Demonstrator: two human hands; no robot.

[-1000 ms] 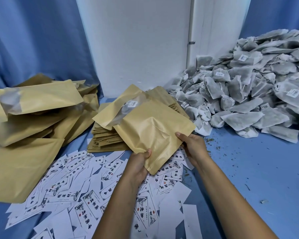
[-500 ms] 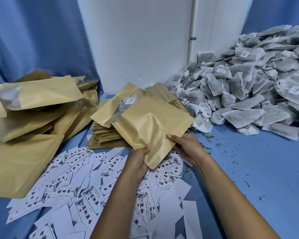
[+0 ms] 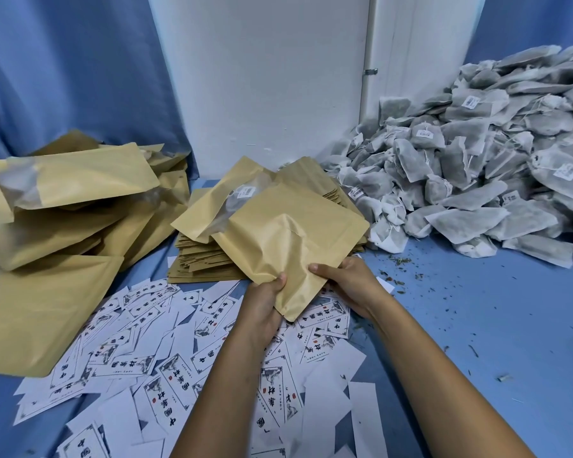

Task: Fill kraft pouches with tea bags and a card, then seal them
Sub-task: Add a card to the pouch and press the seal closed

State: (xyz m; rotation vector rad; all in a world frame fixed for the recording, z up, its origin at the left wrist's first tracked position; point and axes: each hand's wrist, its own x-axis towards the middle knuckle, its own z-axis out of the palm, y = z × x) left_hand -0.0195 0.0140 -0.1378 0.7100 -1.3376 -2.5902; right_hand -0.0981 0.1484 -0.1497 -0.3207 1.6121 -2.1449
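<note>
Now sealing a pouch

Both the left hand (image 3: pixel 263 300) and right hand (image 3: pixel 348 285) pinch the kraft pouch (image 3: pixel 288 239) above the cards (image 3: pixel 166 368); next, press along its edge.

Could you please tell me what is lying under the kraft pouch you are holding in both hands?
Under the kraft pouch lie a flat pouch stack and printed cards. Its contents are hidden; another pouch lies behind.

hands: left (image 3: pixel 262 300) + right (image 3: pixel 348 282) grip kraft pouch (image 3: pixel 288 239) | cards (image 3: pixel 166 365) beneath | tea bags (image 3: pixel 477 166) right
</note>
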